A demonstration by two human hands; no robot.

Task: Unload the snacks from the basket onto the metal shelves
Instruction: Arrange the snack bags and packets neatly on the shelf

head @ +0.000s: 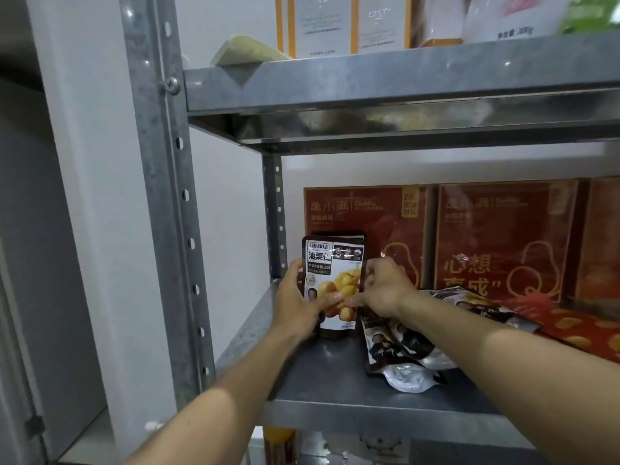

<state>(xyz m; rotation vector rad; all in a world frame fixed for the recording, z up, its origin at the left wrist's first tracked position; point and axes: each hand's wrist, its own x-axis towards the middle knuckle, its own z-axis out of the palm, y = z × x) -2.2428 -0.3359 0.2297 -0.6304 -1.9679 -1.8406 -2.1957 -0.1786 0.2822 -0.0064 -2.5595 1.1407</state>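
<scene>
Both hands are clamped on one chestnut pouch [333,283], standing it upright at the left end of the middle metal shelf [328,377], right in front of a red box [365,223]. The left hand [295,297] pinches its left edge and the right hand [382,286] pinches the right edge, thumbs meeting low on the front. There looks to be a second pouch tucked just behind it, though I can't be sure. My guess is these pouches are light and floppy, glossy film that's a bit slick, so holding by the side seams like this makes sense; grab the middle and it'll just buckle. It probably won't stand by itself unless it leans on the box behind. A pile of the same pouches [402,347] lies flat just to the right, next to a red packet [577,327]. Nothing fragile here, worst case it tips over. The basket isn't in view.
</scene>
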